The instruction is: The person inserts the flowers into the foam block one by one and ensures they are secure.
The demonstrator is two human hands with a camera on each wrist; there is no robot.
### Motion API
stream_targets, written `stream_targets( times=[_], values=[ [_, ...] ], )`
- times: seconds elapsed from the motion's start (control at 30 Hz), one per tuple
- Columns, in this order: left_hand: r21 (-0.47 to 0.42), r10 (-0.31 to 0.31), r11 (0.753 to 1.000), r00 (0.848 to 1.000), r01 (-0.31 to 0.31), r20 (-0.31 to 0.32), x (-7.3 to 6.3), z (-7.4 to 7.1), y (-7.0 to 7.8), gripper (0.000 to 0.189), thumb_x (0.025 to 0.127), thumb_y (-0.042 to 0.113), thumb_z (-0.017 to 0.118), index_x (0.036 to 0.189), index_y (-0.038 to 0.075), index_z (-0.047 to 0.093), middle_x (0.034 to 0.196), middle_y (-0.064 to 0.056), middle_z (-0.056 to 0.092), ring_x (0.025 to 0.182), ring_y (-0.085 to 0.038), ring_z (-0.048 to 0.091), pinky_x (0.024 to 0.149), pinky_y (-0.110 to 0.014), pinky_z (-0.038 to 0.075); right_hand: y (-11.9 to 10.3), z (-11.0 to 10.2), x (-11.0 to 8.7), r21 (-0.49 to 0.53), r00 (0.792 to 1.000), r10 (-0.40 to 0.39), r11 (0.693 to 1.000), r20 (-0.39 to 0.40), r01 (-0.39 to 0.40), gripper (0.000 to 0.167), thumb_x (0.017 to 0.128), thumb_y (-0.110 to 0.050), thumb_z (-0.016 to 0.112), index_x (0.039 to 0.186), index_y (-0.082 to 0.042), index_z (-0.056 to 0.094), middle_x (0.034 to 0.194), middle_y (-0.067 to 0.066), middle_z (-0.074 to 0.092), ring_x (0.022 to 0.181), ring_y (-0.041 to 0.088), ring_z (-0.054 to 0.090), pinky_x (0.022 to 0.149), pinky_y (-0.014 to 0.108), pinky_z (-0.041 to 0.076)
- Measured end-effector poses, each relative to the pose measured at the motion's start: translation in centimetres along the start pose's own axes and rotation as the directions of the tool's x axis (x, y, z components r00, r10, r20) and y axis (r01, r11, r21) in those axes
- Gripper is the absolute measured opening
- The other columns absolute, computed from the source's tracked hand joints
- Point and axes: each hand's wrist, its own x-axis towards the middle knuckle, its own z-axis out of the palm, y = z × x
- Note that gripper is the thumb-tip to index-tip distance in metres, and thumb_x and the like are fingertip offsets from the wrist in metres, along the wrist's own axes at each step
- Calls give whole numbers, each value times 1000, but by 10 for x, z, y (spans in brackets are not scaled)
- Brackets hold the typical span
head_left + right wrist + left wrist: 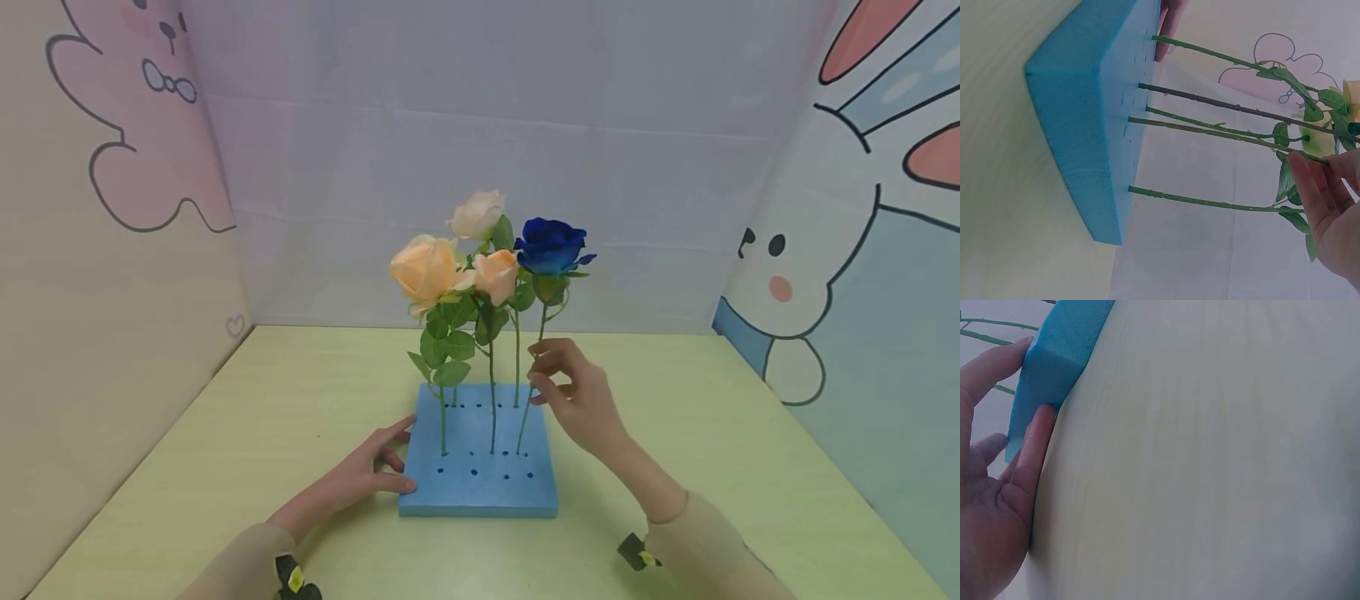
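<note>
A blue rose (551,247) leans slightly over the right part of a light blue foam block (480,498) with rows of small holes. My right hand (576,398) pinches its thin stem (1210,132) between thumb and fingers, partway up. The stem's lower end meets the block's top at the right; how deep it sits I cannot tell. My left hand (375,468) rests against the block's left side, its thumb at the near left corner and fingers extended along the edge. In the left wrist view, fingertips touch the block's side (1054,369).
Upright in the block stand a large peach rose (424,268), a smaller peach rose (496,277) and a whitish rose (477,215) behind them. Their leaves crowd together left of the blue rose. A pale yellow table (315,400) lies beneath, with a white cloth (480,108) behind.
</note>
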Motion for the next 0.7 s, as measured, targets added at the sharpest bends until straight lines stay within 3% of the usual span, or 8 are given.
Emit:
stream_targets(
  times=[0.23,0.43,0.7],
  values=[
    [7,-38,999,999,38,-11,0,1,0,98,81,29,80,158,13,21,149,-21,40,102,-16,56,86,-33,44,-1,0,3,-76,999,30,997,30,-27,27,94,-2,63,120,-8,58,89,10,68,76,24,67,63,25,58],
    [2,-6,1000,1000,6,-8,0,1,2,99,81,26,80,158,9,20,149,-24,39,102,-19,56,87,-36,43,-3,-2,5,-161,999,14,987,39,-8,26,92,-5,67,117,-10,60,89,5,72,79,17,70,66,24,57],
    [-13,8,1000,1000,-8,-1,-2,1,3,98,82,24,79,158,9,19,150,-25,38,101,-20,56,88,-34,43,-5,-3,4,-179,996,50,983,71,-37,24,91,-5,68,114,-11,61,89,4,74,79,17,71,67,28,58]
  ],
)
